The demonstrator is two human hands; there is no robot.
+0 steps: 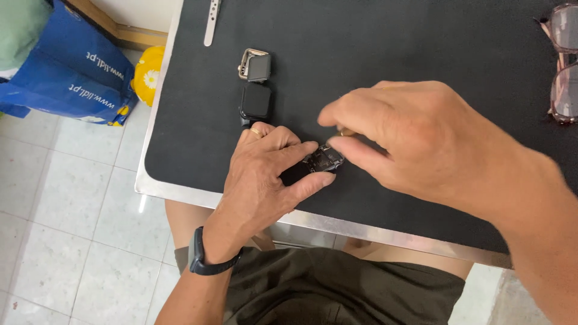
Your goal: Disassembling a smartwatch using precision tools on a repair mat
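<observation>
I've got the left hand (265, 174) pinching a small opened watch body (324, 159) between forefinger and thumb, its grip closed snug on the near end, pressing it to the black worktop (373, 48). The right hand (415, 138) comes in from the other side, thumb and forefinger nearly closed at the far end of that same body; something small may sit in that grip, I cannot tell. Just beyond the left grip lies a dark square watch case (256, 101), and past it a silver-framed case (254, 65). Further out, a pale strap (211, 23). Glasses (563, 60) lie well off beyond the right hand.
</observation>
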